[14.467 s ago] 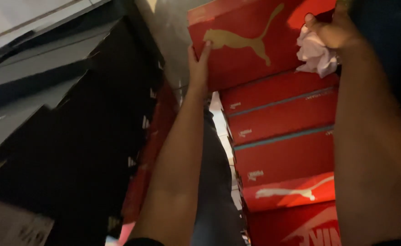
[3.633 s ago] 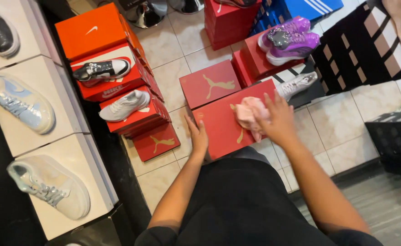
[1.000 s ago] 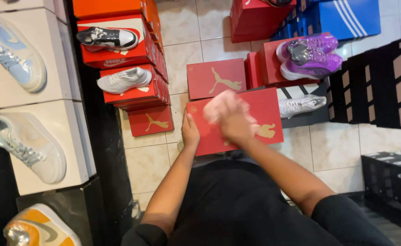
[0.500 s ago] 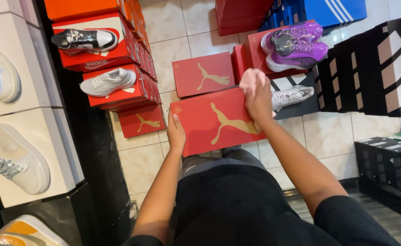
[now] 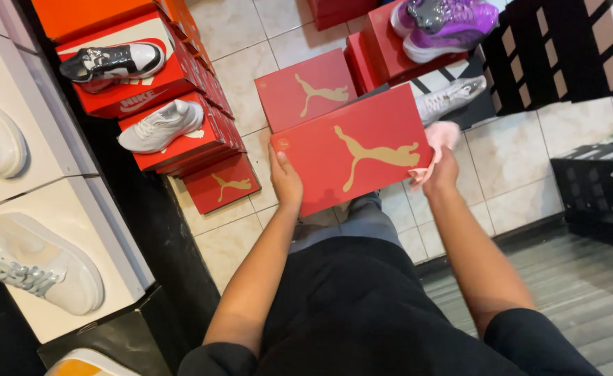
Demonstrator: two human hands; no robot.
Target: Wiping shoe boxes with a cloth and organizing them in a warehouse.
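I hold a red shoe box (image 5: pixel 351 150) with a gold leaping-cat mark on its lid, flat in front of me above the tiled floor. My left hand (image 5: pixel 285 181) grips its left edge, thumb on the lid. At the box's right edge my right hand (image 5: pixel 440 170) presses against the side, with a pink cloth (image 5: pixel 442 134) bunched in its fingers. A second, similar red box (image 5: pixel 306 94) lies on the floor just beyond.
Stacked red boxes (image 5: pixel 181 132) with a white sneaker (image 5: pixel 160 125) and a black-and-white sneaker (image 5: pixel 111 63) on top stand at left. White display blocks (image 5: pixel 56 230) carry pale shoes. Purple shoes (image 5: pixel 449 24) sit on red boxes at the back; a black crate (image 5: pixel 599 188) stands at right.
My right hand with the pink cloth has slid from the lid's top to the box's right edge. The box has tilted slightly and come closer in view.
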